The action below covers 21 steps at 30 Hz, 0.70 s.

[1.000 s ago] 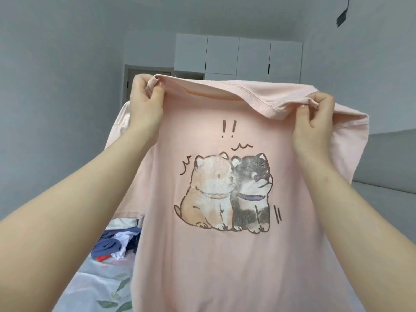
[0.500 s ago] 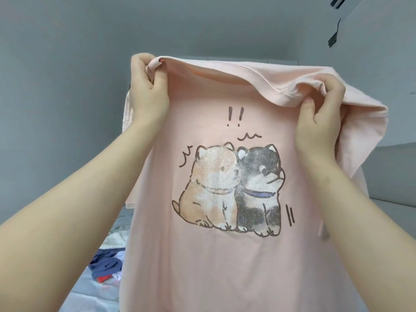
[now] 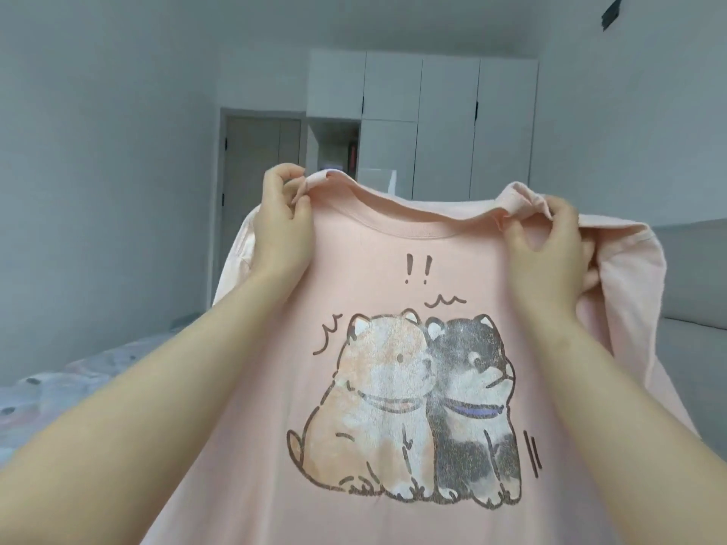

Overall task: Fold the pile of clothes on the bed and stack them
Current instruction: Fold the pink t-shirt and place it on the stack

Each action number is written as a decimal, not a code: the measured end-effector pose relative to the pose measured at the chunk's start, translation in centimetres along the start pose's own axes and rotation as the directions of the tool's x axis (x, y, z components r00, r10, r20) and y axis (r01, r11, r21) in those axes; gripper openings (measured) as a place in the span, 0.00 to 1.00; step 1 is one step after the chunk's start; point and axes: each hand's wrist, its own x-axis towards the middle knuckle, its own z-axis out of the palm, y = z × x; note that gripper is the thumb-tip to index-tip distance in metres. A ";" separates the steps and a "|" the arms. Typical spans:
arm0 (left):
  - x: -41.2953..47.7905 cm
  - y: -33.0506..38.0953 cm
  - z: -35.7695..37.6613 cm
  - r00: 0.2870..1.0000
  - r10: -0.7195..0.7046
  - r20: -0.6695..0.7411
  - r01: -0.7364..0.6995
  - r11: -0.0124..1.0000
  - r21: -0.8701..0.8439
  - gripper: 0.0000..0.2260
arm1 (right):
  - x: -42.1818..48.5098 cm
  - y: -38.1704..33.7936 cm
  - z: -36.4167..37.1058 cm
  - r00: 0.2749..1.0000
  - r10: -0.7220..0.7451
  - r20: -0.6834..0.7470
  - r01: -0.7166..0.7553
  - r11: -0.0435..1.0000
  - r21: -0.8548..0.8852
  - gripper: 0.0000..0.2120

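Shirt (image 3: 393, 277) edges hang from left hand (image 3: 281, 230) and right hand (image 3: 550, 253), seemingly above bed (image 3: 74, 391).

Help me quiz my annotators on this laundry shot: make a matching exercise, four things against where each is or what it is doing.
1. left hand
2. right hand
3. pink T-shirt
4. white wardrobe

A. against the far wall
B. held up by its top edge
C. pinching fabric on the viewer's left of the collar
D. gripping bunched fabric on the viewer's right of the collar

Pairs: 1-C, 2-D, 3-B, 4-A.

Pink dog-print T-shirt (image 3: 393, 269), upheld, hanging spread.
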 end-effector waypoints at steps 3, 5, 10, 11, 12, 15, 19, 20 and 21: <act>-1.7 -5.9 0.9 0.990 -0.119 0.075 0.110 0.986 0.125 0.16 | -2.1 5.0 3.2 0.991 0.090 0.101 -0.084 0.994 -0.065 0.14; -2.8 -10.5 1.6 0.975 -0.185 0.121 0.159 0.967 0.201 0.18 | -3.7 8.4 5.5 0.974 0.144 0.173 -0.118 0.982 -0.150 0.15; -5.8 -21.2 4.0 0.908 -0.324 0.267 0.225 0.913 0.341 0.22 | -8.1 17.1 11.0 0.902 0.260 0.345 -0.113 0.913 -0.392 0.22; -6.4 -23.7 4.6 0.886 -0.361 0.292 0.239 0.894 0.380 0.23 | -8.7 18.7 12.3 0.885 0.270 0.379 -0.094 0.902 -0.422 0.23; -7.0 -26.1 5.1 0.860 -0.404 0.310 0.258 0.870 0.420 0.24 | -9.3 20.3 13.4 0.867 0.280 0.412 -0.070 0.888 -0.454 0.24; -9.3 -32.3 6.5 0.791 -0.490 0.367 0.236 0.797 0.555 0.27 | -10.8 24.8 16.3 0.808 0.322 0.494 0.002 0.836 -0.548 0.26; -11.5 -37.3 8.8 0.738 -0.481 0.473 0.098 0.771 0.629 0.26 | -12.0 30.8 19.1 0.731 0.406 0.548 0.085 0.743 -0.664 0.32; -11.8 -38.4 9.3 0.724 -0.481 0.494 0.068 0.762 0.644 0.27 | -12.2 32.1 19.8 0.708 0.429 0.562 0.094 0.731 -0.676 0.33; -12.0 -39.5 9.8 0.707 -0.486 0.515 0.028 0.746 0.665 0.28 | -12.2 33.2 20.6 0.687 0.446 0.574 0.097 0.726 -0.681 0.33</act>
